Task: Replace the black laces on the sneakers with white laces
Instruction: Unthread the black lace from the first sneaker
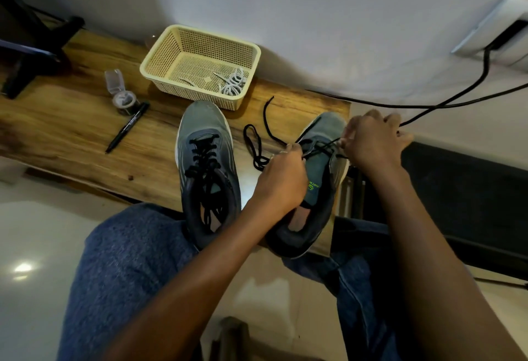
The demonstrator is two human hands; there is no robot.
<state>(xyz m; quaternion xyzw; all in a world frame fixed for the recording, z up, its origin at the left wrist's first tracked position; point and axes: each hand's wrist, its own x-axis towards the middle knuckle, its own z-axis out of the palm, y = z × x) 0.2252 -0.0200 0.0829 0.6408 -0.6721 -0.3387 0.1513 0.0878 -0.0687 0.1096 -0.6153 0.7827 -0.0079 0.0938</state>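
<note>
Step in hand: you are unthreading the black lace (pixel 258 143) from the right-hand sneaker (pixel 315 177); most of it already lies slack on the wooden tabletop (pixel 71 120) between the two shoes.
Left hand (pixel 281 180): your fingers are curled and pinch the lace just above the tongue, at the lower eyelets.
Right hand (pixel 374 143): your fingertips are bunched together, pinching the lace strand near the toe-end eyelets.
Other sneaker (pixel 207 166): it stands just to the left, fully laced in black, untouched.
White laces (pixel 234 83): they sit bundled in the cream mesh basket (pixel 160 55) behind the shoes, well apart from your hands.
Handling: the lace looks soft, light and limp, so it will snag rather than slide; take it close to each eyelet and draw short lengths. The sneaker is light and will shift, so brace it by the collar.
Nearby: a black marker (pixel 125 127) and a small clear jar (pixel 124 100) lie to the left.
</note>
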